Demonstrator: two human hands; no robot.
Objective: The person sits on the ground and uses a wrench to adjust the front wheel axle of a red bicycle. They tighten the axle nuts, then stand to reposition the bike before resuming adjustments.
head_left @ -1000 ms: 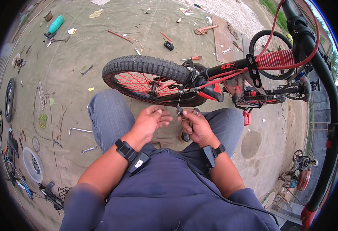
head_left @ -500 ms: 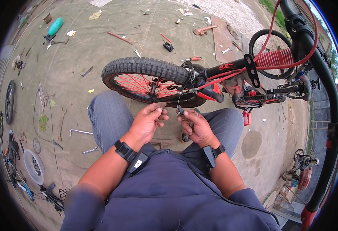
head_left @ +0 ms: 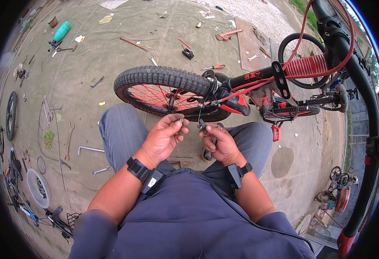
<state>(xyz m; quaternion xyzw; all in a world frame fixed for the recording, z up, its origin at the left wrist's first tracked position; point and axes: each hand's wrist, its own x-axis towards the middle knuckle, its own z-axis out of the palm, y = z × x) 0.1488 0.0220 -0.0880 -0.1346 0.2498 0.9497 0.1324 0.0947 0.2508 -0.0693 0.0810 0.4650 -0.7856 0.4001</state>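
My left hand (head_left: 164, 137) is closed, with thumb and forefinger pinching a small round metal piece (head_left: 181, 120) that looks like a nut. Opposite it, my right hand (head_left: 222, 144) grips a small black part (head_left: 203, 124) at its fingertips; its exact kind is unclear. A dark, rod-like tool handle (head_left: 214, 140) shows between the curled fingers of that hand, partly hidden. Just beyond both hands lies the bicycle's front wheel (head_left: 155, 74), with a knobby tyre and red spokes. From its rim brake (head_left: 214, 88) a thin cable (head_left: 199, 113) hangs down toward the black part.
The black and red bicycle frame (head_left: 258, 76) and handlebar (head_left: 364, 93) fill the right side. Around lie a screwdriver (head_left: 215, 67), a pipe wrench (head_left: 228, 34), spanners (head_left: 70, 139) and a hex key (head_left: 90, 150). A white basin (head_left: 30, 176) stands at the left.
Both hands stay almost in place. The small metal piece at my left fingertips shows more plainly, and the black part in my right fingers has turned slightly.
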